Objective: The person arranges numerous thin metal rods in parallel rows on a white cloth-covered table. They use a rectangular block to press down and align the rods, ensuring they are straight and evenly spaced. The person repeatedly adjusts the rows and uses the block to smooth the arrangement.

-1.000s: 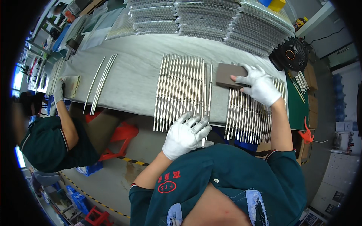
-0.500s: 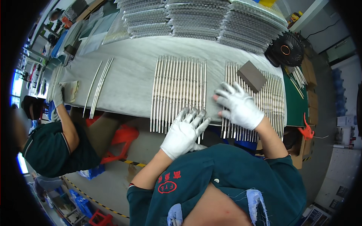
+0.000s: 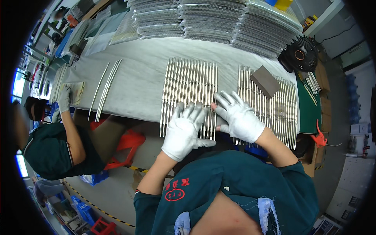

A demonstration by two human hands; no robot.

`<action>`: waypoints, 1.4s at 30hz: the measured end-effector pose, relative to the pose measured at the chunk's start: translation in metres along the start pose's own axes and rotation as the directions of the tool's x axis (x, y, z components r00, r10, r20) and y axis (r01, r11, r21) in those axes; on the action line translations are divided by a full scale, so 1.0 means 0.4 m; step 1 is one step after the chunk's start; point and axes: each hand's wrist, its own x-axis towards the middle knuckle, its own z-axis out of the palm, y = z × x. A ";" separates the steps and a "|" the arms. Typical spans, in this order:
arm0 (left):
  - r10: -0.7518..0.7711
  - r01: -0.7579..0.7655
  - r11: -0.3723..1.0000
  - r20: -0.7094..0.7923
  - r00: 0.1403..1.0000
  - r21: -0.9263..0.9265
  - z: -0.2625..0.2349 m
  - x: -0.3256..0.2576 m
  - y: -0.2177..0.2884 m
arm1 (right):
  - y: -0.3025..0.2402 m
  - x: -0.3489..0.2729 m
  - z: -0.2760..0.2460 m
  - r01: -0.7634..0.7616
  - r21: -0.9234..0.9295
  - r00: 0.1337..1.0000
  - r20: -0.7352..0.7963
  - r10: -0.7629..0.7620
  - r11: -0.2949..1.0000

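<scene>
Two rows of slim silver metal rods lie side by side, the left row (image 3: 190,80) and the right row (image 3: 288,107). My left hand (image 3: 182,133), in a white glove, rests flat over the near ends of the left row, fingers stretched and thumb out to the side. White-gloved too, my right hand (image 3: 241,119) has its fingers spread, with bare thumb and index tips against or close to the left row's right edge. A dark grey rectangular block (image 3: 265,81) lies on top of the right row.
Stacks of clear ribbed plastic trays (image 3: 211,19) line the back of the grey-covered table (image 3: 133,78). A black fan (image 3: 299,55) stands at back right. Several loose rods (image 3: 107,90) lie at left, near a co-worker's gloved hand (image 3: 64,100). A red-orange spray gun (image 3: 320,135) hangs at the right edge.
My right hand has moved left and slightly nearer, from the right row to the left row's edge. My left hand shifted a little left, its thumb spreading. The left row's rightmost rods now sit closer together.
</scene>
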 end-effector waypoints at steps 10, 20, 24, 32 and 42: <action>-0.097 0.105 0.971 -0.045 0.994 0.214 0.025 0.004 -0.148 | -0.016 0.111 0.048 0.276 0.038 0.958 0.073 -0.278 0.960; -0.294 0.292 0.912 -0.038 0.955 0.287 -0.024 -0.050 -0.230 | -0.090 0.207 0.072 0.377 0.112 0.926 -0.059 -0.372 0.920; -0.290 0.287 0.911 -0.033 0.956 0.297 -0.028 -0.067 -0.185 | -0.057 0.137 0.034 0.300 0.079 0.954 -0.006 -0.300 0.951; -0.073 0.071 0.995 0.024 0.997 0.074 -0.017 -0.086 -0.042 | 0.148 0.190 -0.017 -0.097 -0.115 0.995 -0.050 0.092 0.989; -0.050 0.044 0.996 0.078 0.996 0.074 -0.012 -0.074 -0.008 | 0.173 0.442 0.042 -0.133 -0.137 0.990 -0.071 0.124 0.982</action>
